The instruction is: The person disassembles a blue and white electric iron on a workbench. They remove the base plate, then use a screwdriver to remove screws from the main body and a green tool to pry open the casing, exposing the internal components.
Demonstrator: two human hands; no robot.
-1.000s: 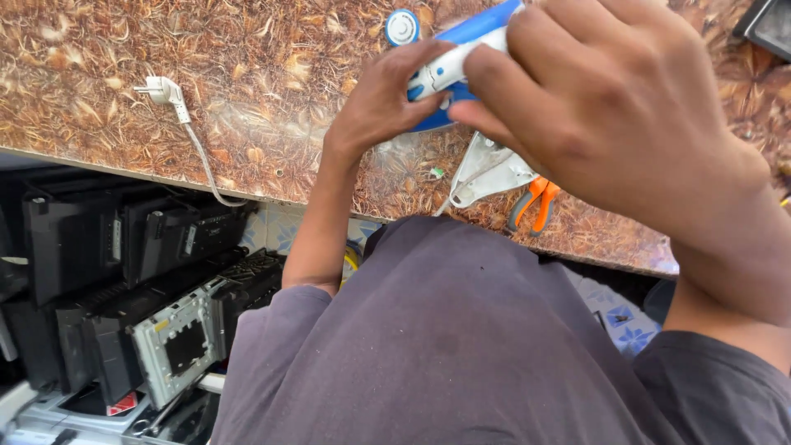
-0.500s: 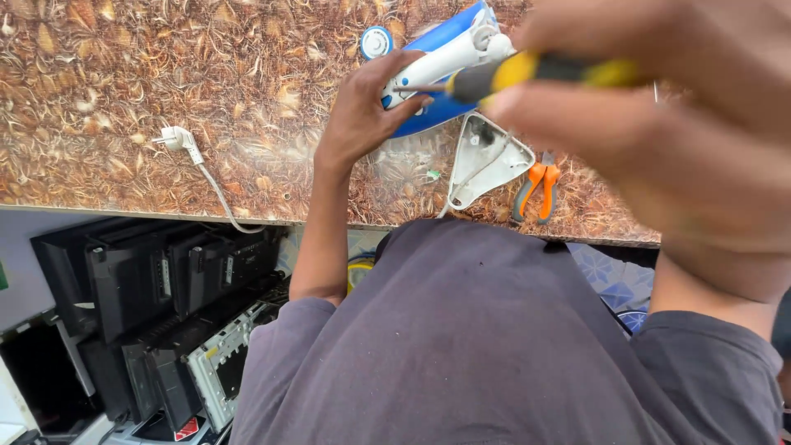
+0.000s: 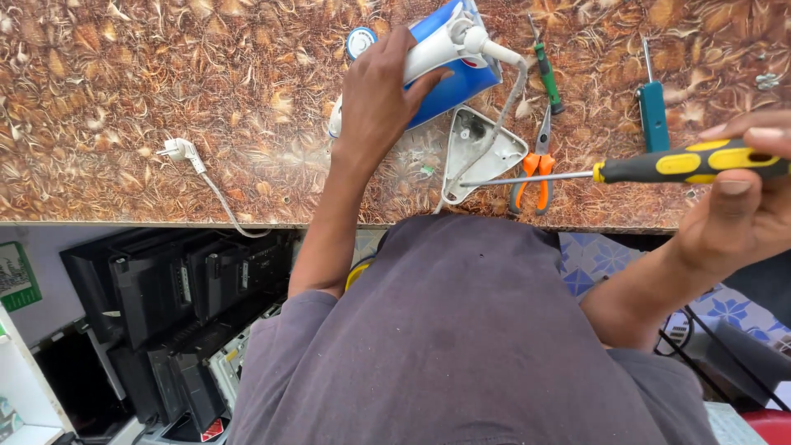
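Observation:
My left hand (image 3: 381,91) grips a blue and white clothes iron (image 3: 451,59) by its white handle on the brown patterned table (image 3: 124,99). My right hand (image 3: 741,198) holds a screwdriver with a yellow and black handle (image 3: 688,163) off to the right; its thin shaft points left toward a white triangular cover plate (image 3: 482,152) lying below the iron. The iron's grey cord (image 3: 503,107) drapes over that plate.
Orange-handled pliers (image 3: 535,165), a green screwdriver (image 3: 545,70) and a teal-handled tool (image 3: 652,103) lie on the table to the right of the iron. A white plug (image 3: 177,150) with its cord rests at left. Black electronic devices (image 3: 165,288) are stacked under the table's edge.
My right hand has drawn away from the iron to the right with the screwdriver. The left hand keeps its hold on the iron's handle.

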